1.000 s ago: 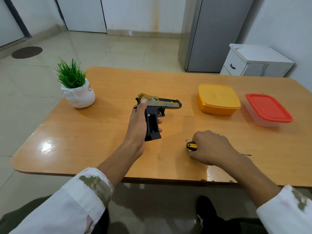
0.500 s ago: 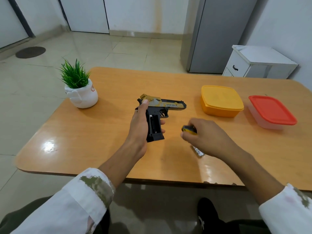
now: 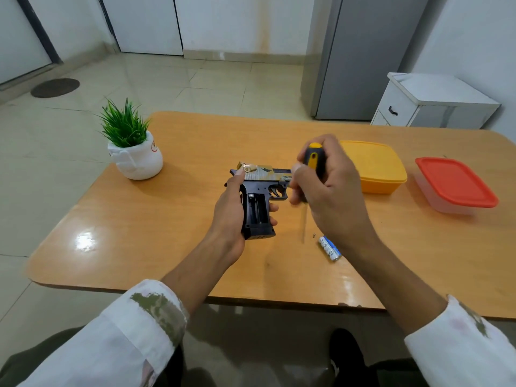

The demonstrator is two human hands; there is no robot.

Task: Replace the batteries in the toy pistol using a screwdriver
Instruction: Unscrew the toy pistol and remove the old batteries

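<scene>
The black and gold toy pistol (image 3: 258, 196) lies on its side near the middle of the wooden table (image 3: 173, 236). Its grip compartment is uncovered, with dark slots showing. My left hand (image 3: 229, 216) grips the pistol's handle from the left. My right hand (image 3: 329, 188) holds a yellow and black screwdriver (image 3: 314, 156) upright just right of the pistol; its thin shaft points down toward the table. A blue and white battery (image 3: 329, 248) lies on the table below my right hand, with a tiny screw (image 3: 313, 235) beside it.
A potted green plant (image 3: 131, 146) in a white pot stands at the table's left. A yellow lidded box (image 3: 374, 166) and a red-lidded clear box (image 3: 455, 185) sit at the right. A grey cabinet and a white drawer unit stand beyond the table.
My right hand lifted the screwdriver off the table and brought it up and left, next to the pistol. The battery it covered is now visible. My left hand kept its grip on the pistol.
</scene>
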